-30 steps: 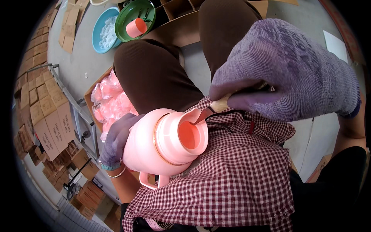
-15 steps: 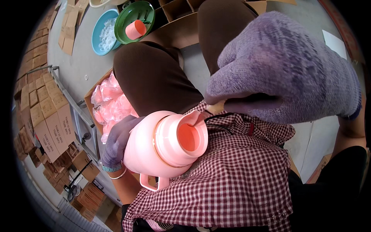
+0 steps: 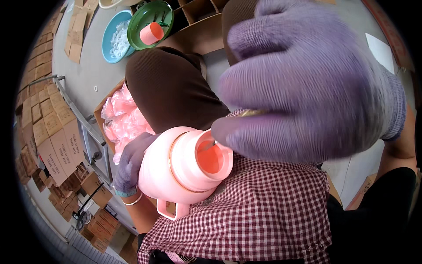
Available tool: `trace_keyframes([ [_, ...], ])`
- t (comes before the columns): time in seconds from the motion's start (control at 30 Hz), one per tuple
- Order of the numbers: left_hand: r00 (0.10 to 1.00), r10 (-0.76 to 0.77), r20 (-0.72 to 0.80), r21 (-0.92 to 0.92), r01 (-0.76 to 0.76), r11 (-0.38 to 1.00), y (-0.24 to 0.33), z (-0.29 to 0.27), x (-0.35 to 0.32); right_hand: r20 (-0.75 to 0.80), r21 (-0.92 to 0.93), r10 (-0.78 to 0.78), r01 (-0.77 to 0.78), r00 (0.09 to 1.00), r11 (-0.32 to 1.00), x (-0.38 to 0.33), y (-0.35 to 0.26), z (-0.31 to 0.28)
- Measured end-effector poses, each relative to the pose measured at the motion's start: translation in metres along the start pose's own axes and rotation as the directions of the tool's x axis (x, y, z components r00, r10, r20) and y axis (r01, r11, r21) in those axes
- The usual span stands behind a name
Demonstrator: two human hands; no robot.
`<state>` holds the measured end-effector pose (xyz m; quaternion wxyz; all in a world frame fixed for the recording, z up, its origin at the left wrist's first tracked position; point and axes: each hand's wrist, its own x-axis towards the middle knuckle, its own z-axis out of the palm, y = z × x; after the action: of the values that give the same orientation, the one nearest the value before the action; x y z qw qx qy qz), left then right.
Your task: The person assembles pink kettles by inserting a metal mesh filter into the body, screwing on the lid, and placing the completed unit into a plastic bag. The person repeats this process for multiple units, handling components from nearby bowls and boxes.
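A pink thermos jug (image 3: 160,165) lies tilted over my lap, its round mouth facing right and its handle pointing down. From its far left side my left hand (image 3: 131,165), in a purple knit glove, is closed on the body. My gloved right hand (image 3: 303,88), smeared by motion, is closed just right of the mouth. Its lowest finger reaches the upper rim. A thin metal tip (image 3: 213,143) shows at the inside of the rim by that finger, and a yellowish bit appears between the fingers. Most of this slim tool is hidden, so its kind is unclear.
A carton of pink plastic-wrapped parts (image 3: 123,116) stands left of my knee. Beyond are a blue basin (image 3: 107,44) of white rings, a green basin (image 3: 132,27) with a pink cup (image 3: 151,33), and a divided carton (image 3: 193,37). Stacked cartons (image 3: 57,145) and a metal rail (image 3: 79,112) line the left.
My right hand has moved left and turned, bringing the metal tip to the jug's mouth. The jug has shifted slightly left, still held by my left hand.
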<state>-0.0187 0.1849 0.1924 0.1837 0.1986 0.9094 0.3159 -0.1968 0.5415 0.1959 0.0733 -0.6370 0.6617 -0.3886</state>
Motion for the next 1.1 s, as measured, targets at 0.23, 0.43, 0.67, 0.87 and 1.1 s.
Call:
trace_keyframes([
  [0.23,0.973,-0.222,0.066,-0.114,0.228,0.967,-0.009,0.005,-0.021,0.296,0.432,0.284,-0.393,0.912,0.812,-0.032,-0.003,0.011],
  [0.43,0.929,-0.368,0.048,-0.343,0.361,0.867,0.001,0.005,-0.013,0.348,0.363,0.436,-0.548,0.830,0.753,-0.038,-0.015,0.010],
  [0.67,0.886,-0.460,0.060,-0.426,0.439,0.791,0.004,0.006,-0.014,0.160,0.118,0.287,-0.307,0.944,0.944,-0.014,-0.010,0.006],
  [0.87,0.899,-0.435,0.053,-0.439,0.412,0.798,0.004,0.008,-0.015,0.244,0.365,0.366,-0.435,0.898,0.823,-0.032,-0.008,0.014],
  [1.1,0.880,-0.473,0.046,-0.530,0.423,0.735,0.001,0.011,-0.019,0.052,0.156,0.287,-0.292,0.957,0.944,-0.041,0.010,0.026],
])
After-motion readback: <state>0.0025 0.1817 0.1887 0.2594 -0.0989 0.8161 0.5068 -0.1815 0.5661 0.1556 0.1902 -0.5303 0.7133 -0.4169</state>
